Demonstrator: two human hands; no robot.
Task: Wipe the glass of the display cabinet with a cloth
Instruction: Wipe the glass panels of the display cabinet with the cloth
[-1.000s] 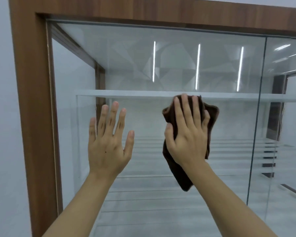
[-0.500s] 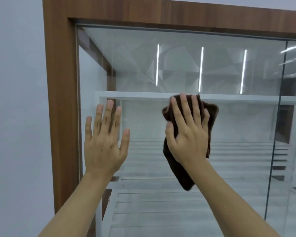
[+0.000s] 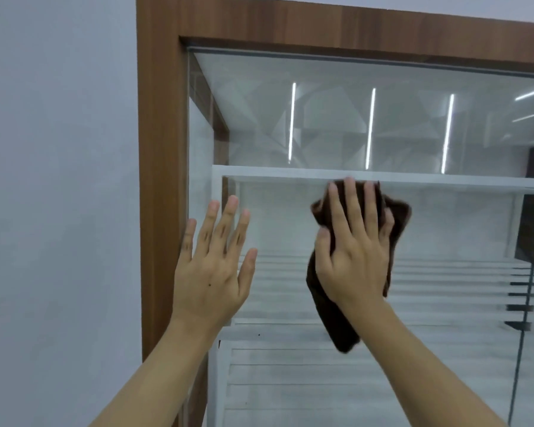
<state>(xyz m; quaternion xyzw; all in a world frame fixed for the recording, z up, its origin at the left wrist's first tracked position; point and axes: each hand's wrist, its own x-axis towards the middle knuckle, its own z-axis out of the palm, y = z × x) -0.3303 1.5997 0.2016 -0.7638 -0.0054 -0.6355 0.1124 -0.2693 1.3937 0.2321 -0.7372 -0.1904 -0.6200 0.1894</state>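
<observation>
The display cabinet's glass pane (image 3: 290, 134) fills the middle of the head view inside a brown wooden frame (image 3: 161, 180). My right hand (image 3: 353, 251) presses a dark brown cloth (image 3: 330, 318) flat against the glass, fingers straight and pointing up just under a white shelf (image 3: 275, 173). The cloth's lower end hangs below my palm. My left hand (image 3: 215, 266) lies flat on the glass beside the frame's left post, fingers spread and straight, holding nothing.
A pale grey wall (image 3: 59, 211) runs left of the wooden frame. A thin vertical glass seam (image 3: 524, 303) stands at the right. White slatted shelves (image 3: 290, 380) show behind the pane, and ceiling lights reflect in the upper glass.
The view has swung left, so the wooden post sits nearer the centre. Both hands stay pressed on the glass, now closer to the left post.
</observation>
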